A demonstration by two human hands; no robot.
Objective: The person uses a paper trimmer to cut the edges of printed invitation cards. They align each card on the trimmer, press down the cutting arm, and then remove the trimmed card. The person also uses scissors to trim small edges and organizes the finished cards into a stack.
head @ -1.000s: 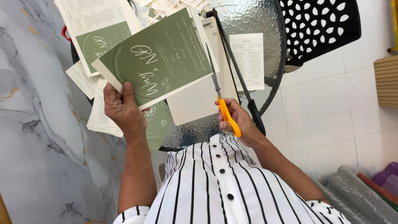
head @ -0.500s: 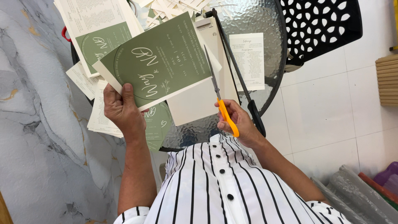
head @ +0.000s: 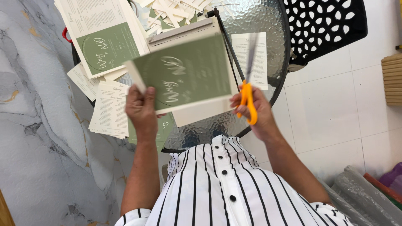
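green card: white script, cream border, tilted, held aloft; orange-handled scissors: blades up, at card's right edge

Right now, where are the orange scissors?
In the head view, the scissors are in the right hand, right of centre over the glass table, blades up beside the right edge of the green card that the left hand holds.

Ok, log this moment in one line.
left hand: holds green card | right hand: holds orange-handled scissors | glass table below
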